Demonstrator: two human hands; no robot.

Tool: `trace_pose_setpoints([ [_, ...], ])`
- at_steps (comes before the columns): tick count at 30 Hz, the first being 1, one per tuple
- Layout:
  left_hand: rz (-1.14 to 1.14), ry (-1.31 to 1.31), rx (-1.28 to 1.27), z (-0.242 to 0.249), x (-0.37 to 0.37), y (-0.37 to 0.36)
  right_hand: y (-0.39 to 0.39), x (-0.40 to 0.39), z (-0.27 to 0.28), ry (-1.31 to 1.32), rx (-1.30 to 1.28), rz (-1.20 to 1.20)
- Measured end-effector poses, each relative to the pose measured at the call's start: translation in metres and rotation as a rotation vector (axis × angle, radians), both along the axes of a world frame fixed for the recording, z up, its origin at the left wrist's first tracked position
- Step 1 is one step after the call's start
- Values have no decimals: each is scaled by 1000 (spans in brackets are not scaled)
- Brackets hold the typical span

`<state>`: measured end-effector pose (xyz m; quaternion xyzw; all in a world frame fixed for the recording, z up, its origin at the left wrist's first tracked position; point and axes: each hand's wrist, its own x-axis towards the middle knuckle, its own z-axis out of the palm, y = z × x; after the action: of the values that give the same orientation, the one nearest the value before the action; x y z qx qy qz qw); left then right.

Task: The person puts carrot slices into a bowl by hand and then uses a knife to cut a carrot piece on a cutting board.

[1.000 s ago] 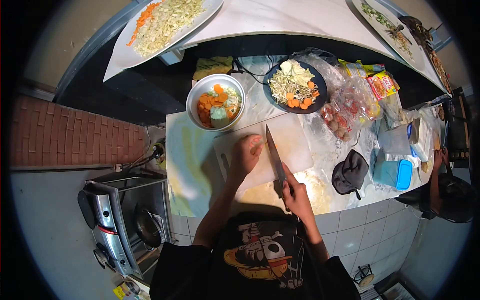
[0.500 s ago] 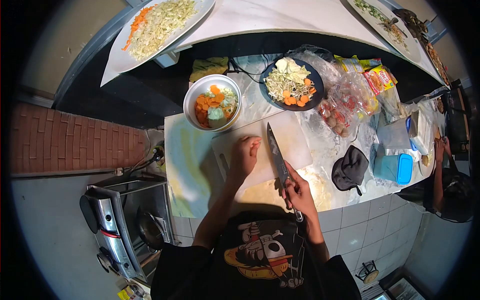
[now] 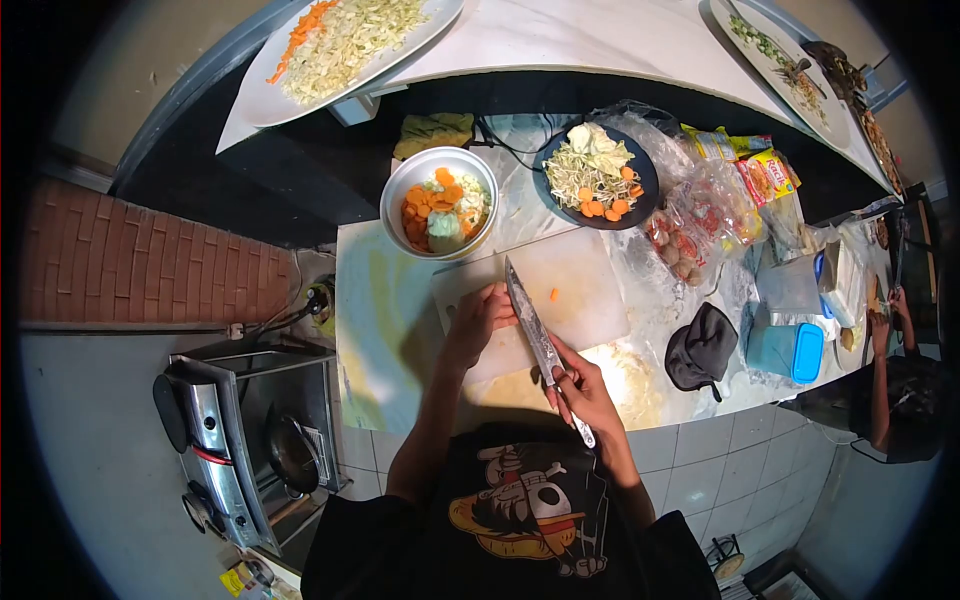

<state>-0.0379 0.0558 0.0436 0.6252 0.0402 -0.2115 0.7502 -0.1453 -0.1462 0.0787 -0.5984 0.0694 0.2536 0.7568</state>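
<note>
I look down on a long pale marble-patterned table [image 3: 375, 300]. Above it, the big white oval platter [image 3: 258, 98] at upper left bears shredded pale vegetable [image 3: 355, 45] and orange strips [image 3: 300, 40]; the long white platter [image 3: 838, 112] at upper right holds chopped greens [image 3: 757, 40] and a fork [image 3: 793, 70]. The white rectangular cutting board [image 3: 590, 280] lies below the round dark plate [image 3: 648, 165], which carries sprouts, carrot slices and pale leaves. Beside that plate, my round silvery bowl [image 3: 393, 195] contains carrot slices and something pale green (too small for me to name). The translucent blue box [image 3: 770, 350] wears its bright blue lid [image 3: 809, 352]. My right hand [image 3: 582, 390] closes round the handle of the long pointed steel knife [image 3: 535, 330], its blade slanting over the board. My left hand [image 3: 480, 325] is half curled near the tip; whether it touches or grips anything, I can't tell. Smallest is an orange carrot bit [image 3: 554, 294] on the board.
</note>
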Motion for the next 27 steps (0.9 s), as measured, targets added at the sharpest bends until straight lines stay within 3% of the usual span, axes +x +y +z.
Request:
trace_pose_setpoints([
  [2, -5, 51, 4, -4, -1, 2, 0, -1, 0, -7, -12, -1],
  [4, 1, -140, 195, -18, 1, 5, -1, -1, 2, -7, -30, -37],
  [8, 42, -192, 261, -2, 4, 0, -7, -5, -5, -64, -54, -105],
  [10, -5, -376, 431, -1, 5, -4, -12, -5, 0, -87, -308, -135],
  [11, -5, -376, 432, -5, 4, -8, -17, -4, -4, -162, -600, -55],
  [14, -50, -331, 339, -11, 3, -30, -18, -10, -9, -390, -713, -195],
  [16, -40, -419, 432, -6, 2, -48, -19, -13, -10, -385, -715, -220],
  [18, -18, -474, 543, -7, 3, -61, -22, -17, -7, -226, -767, -53],
  [27, -89, -585, 756, -20, 7, -65, -17, -15, -11, -193, -726, -97],
])
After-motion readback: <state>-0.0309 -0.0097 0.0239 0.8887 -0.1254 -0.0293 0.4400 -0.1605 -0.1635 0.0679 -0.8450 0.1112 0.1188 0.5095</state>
